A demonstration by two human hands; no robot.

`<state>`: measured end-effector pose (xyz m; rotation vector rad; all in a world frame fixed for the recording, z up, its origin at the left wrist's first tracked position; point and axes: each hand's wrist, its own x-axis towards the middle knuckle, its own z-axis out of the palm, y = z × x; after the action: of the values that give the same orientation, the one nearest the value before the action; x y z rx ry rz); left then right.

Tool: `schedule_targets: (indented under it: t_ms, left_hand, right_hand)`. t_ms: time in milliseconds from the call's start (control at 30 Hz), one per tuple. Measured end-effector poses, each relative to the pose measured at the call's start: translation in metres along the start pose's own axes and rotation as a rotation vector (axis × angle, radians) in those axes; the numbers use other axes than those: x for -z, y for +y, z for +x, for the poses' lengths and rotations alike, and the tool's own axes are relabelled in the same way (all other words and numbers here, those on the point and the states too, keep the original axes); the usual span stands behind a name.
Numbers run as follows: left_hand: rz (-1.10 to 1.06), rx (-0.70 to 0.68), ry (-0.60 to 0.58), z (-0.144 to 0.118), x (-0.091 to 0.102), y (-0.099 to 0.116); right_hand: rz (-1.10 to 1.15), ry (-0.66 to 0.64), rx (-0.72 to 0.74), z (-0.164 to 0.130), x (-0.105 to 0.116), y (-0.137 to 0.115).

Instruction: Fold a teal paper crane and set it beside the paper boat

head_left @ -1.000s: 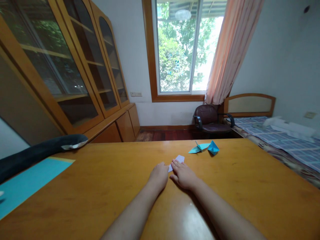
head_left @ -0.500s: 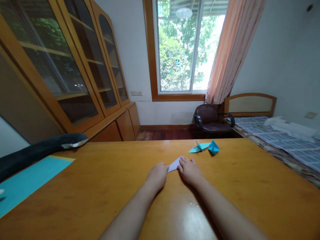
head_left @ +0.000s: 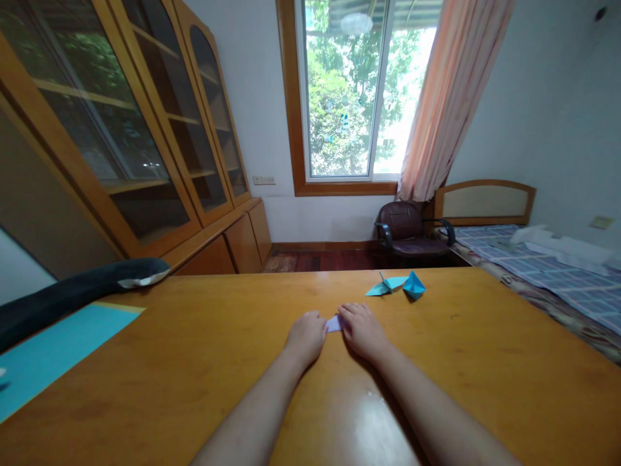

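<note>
A small piece of pale lilac paper (head_left: 334,323) lies on the wooden table (head_left: 204,349), mostly hidden between my two hands. My left hand (head_left: 306,335) rests on its left edge with fingers curled. Just to the right, my right hand (head_left: 361,330) presses down on the paper's other side and covers most of it. Two folded blue paper figures (head_left: 398,285) sit a short way beyond my right hand.
A blue sheet (head_left: 53,353) lies at the table's left edge, with a dark stuffed toy (head_left: 72,294) behind it. Beyond the table stand a glass-door cabinet (head_left: 145,142), a brown chair (head_left: 407,233) and a bed (head_left: 548,265).
The lilac paper showed as a larger flat flap half a second ago. Now my right hand has slid left over it and only a small strip shows between my hands.
</note>
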<state>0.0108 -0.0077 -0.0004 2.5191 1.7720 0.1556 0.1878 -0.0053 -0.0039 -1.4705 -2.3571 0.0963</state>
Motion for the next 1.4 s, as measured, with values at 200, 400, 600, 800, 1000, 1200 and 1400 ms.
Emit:
schedule_targets:
  t_ms: [200,400,600,800,1000,1200,1400]
  left_hand:
    - [-0.008,0.010,-0.006,0.001,-0.002,0.001]
    - [-0.047,-0.030,-0.010,0.001,0.000,0.006]
    - [-0.072,-0.055,-0.006,0.001,0.001,0.007]
    - [-0.088,-0.087,-0.012,0.000,0.002,0.001]
    - [-0.127,-0.109,-0.036,-0.004,0.007,-0.010]
    - [-0.120,-0.175,-0.045,-0.006,0.011,-0.015]
    - [-0.088,-0.200,-0.073,-0.008,0.012,-0.015]
  right_hand:
    - [0.013,-0.039,0.038,0.001,0.000,-0.005]
    - [-0.013,-0.052,0.038,0.000,0.004,-0.009]
    - [-0.052,-0.066,0.065,0.000,0.005,-0.010]
    - [-0.067,-0.055,0.046,0.000,0.004,-0.005]
    - [-0.057,-0.065,0.023,-0.001,0.006,0.000]
    - [-0.066,-0.114,0.042,-0.003,0.011,0.002]
    - [-0.099,-0.168,0.016,-0.004,0.013,-0.002]
